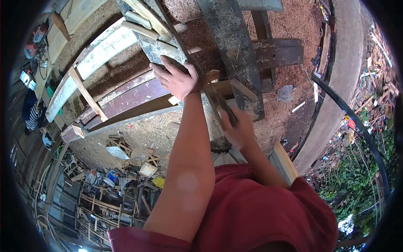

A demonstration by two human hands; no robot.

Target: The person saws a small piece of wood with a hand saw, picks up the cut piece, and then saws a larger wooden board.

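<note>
1. Floor [142, 140]: earth-toned, strewn with wood shavings.
2. Concrete strip [350, 54]: grey, right side, curved in the view.
3. Litter [380, 69]: mixed scraps, beyond the strip.
4. Foliage [357, 180]: green, lower right.
5. Daylight patch [346, 224]: bright white, among the leaves.
6. Wooden frames [98, 206]: jumbled pile, lower left.
7. Blue container [111, 178]: beside the pile.
8. Boarding [16, 122]: dark, far left; details unclear.

Fisheye edges bow into black; the curved board [110, 48] glares.
</note>
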